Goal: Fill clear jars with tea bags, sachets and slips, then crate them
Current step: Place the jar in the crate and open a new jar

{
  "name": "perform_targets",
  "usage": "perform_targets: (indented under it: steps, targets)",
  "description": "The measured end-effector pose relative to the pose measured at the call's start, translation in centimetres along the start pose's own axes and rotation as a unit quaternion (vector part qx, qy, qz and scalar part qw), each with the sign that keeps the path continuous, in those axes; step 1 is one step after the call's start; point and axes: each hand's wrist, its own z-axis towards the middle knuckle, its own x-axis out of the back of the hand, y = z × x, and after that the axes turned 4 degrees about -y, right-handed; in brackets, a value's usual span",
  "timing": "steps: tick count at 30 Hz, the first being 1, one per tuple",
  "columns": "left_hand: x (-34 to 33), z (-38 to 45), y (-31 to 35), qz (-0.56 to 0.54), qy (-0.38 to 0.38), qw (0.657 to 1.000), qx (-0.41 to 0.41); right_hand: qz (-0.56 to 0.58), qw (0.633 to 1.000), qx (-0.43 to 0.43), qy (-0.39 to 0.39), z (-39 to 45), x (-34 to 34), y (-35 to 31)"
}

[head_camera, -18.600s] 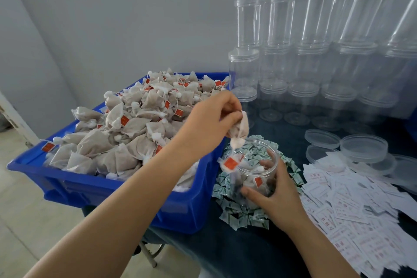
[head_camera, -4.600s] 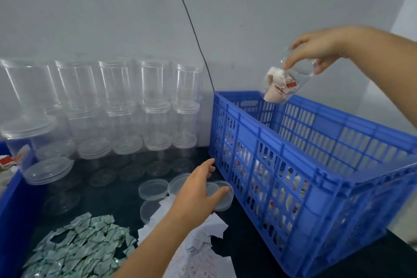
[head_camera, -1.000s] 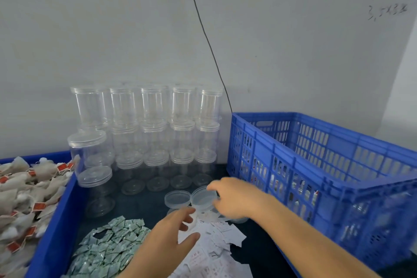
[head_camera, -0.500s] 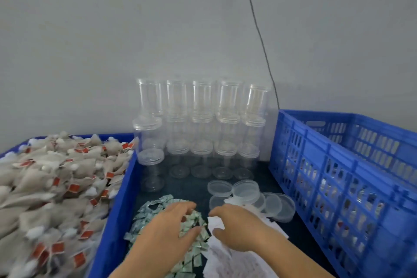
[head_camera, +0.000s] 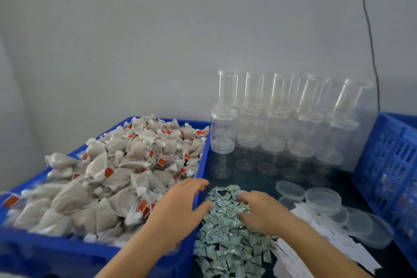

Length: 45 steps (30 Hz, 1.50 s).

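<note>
Head view, looking down. Left hand [head_camera: 178,207] hovers over the near right rim of the blue bin [head_camera: 56,253] heaped with tea bags [head_camera: 126,171]; fingers spread and relaxed, holding nothing. Right hand [head_camera: 261,212] lies on the heap of green sachets [head_camera: 228,239] on the dark bench [head_camera: 255,181], fingers bent down into the heap. Whether they pinch a sachet already: cannot tell, tips hidden.

Empty clear jars [head_camera: 279,124] stand stacked against the wall, well behind the sachets. Loose lids [head_camera: 322,200] lie to the right, white slips [head_camera: 320,239] under and beside them. Blue slatted crate [head_camera: 388,165] at far right edge, jars dimly visible through its slats.

Judgement: start of a new jar. No jar is in front of the hands yet.

Notes for the step:
- Take one sachet only; the pieces are small and overlap, so lift from the heap's edge with thumb and forefinger.
- Bring a jar from the front row, not from a stack, to avoid toppling the upper tier.
- Set the jar between the bin and the sachets so both hands reach it.
</note>
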Motion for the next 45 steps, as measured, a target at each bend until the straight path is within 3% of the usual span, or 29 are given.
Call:
perform_targets:
  steps: [8,10,13,15,22,36,41,45]
  targets:
    - [0.1,0.9,-2.5,0.005,-0.003,0.999,0.051,0.0,0.996,0.011,0.087,3.5,4.3,-2.5]
    - [0.1,1.1,-2.7,0.004,-0.004,0.998,0.058,0.026,0.988,0.016,0.152,4.7,5.4,-3.1]
    - [-0.2,1.2,-2.7,-0.003,-0.011,0.998,0.068,0.067,0.947,0.018,0.312,7.1,8.1,-3.9]
    - [-0.5,1.1,-2.6,-0.007,-0.009,0.998,0.069,0.065,0.934,-0.005,0.351,9.0,10.1,-4.1]
    - [-0.6,0.5,-2.2,-0.005,0.016,0.998,0.066,0.008,0.957,-0.069,0.283,14.4,11.5,-3.7]
    - [-0.7,0.3,-1.8,-0.004,0.034,0.998,0.052,0.087,0.949,-0.088,0.29,18.0,14.1,-4.5]
    - [-0.7,0.3,-1.7,-0.001,0.032,0.998,0.051,0.113,0.952,-0.105,0.265,16.4,15.4,-4.0]
    - [-0.4,0.3,-1.6,0.003,0.057,0.998,0.037,0.194,0.935,-0.062,0.289,11.8,16.1,-3.4]
